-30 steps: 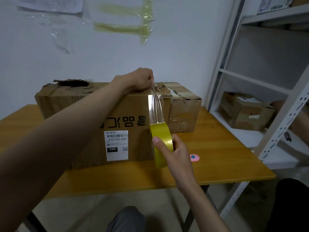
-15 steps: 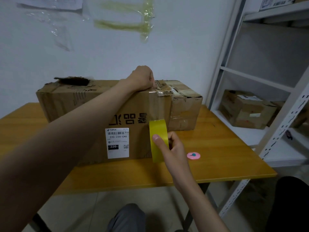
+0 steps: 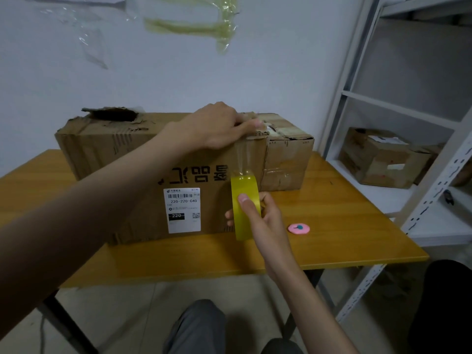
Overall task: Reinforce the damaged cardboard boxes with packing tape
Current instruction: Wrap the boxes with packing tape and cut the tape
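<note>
Now your right hand (image 3: 258,221) grips the yellow tape roll (image 3: 244,205), thumb across its outer face and fingers curled behind, holding it on edge just in front of the cardboard box (image 3: 143,159). Your left hand (image 3: 217,126) lies on the box's top front edge, fingers fairly straight, pressing the tape end down by the torn seam. A clear strip (image 3: 241,159) runs straight up the front face between them. The box lies lengthwise, left to right, on the wooden table (image 3: 339,226).
</note>
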`<state>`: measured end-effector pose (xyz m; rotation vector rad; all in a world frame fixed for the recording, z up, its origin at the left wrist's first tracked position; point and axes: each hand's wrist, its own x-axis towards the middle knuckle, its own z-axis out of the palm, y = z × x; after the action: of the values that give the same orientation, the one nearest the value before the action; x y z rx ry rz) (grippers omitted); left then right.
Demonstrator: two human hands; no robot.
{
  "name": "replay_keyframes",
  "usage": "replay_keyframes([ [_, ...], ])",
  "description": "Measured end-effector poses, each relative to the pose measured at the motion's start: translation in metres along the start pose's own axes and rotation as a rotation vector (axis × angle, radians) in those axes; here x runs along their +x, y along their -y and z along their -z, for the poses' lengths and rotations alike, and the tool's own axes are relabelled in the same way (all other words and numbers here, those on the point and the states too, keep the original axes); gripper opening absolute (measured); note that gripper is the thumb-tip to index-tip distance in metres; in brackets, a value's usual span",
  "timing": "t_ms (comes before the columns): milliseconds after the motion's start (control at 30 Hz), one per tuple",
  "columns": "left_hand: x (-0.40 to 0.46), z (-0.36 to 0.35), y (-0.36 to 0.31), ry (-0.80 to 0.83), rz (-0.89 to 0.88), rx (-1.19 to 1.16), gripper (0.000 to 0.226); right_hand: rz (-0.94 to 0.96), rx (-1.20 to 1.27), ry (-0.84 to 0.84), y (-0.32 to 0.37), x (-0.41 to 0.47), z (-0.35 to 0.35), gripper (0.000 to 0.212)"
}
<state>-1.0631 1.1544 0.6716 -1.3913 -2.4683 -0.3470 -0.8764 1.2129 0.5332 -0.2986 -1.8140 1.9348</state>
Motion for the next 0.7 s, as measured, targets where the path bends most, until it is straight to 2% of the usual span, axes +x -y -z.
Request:
replay_keyframes([
  [100, -0.010, -0.012, -0.003, 0.021, -0.107, 0.201, 0.081, -0.021, 0.014, -0.006, 0.002, -0.001, -0.002, 0.028],
  [167, -0.010, -0.015, -0.004, -0.004, -0.135, 0.249, 0.077, -0.026, 0.014, -0.013, 0.002, -0.004, -0.002, 0.028],
  [367, -0.009, -0.015, 0.002, -0.031, -0.091, 0.212, 0.075, -0.038, -0.057, -0.040, -0.002, -0.015, -0.002, 0.030],
  [600, -0.008, -0.013, -0.002, -0.041, -0.071, 0.232, 0.068, -0.250, -0.068, -0.037, -0.033, -0.042, 0.008, 0.021],
  [700, -0.007, -0.013, -0.002, -0.042, -0.058, 0.239, 0.069, -0.243, -0.130, -0.053, -0.040, -0.047, 0.006, 0.025],
])
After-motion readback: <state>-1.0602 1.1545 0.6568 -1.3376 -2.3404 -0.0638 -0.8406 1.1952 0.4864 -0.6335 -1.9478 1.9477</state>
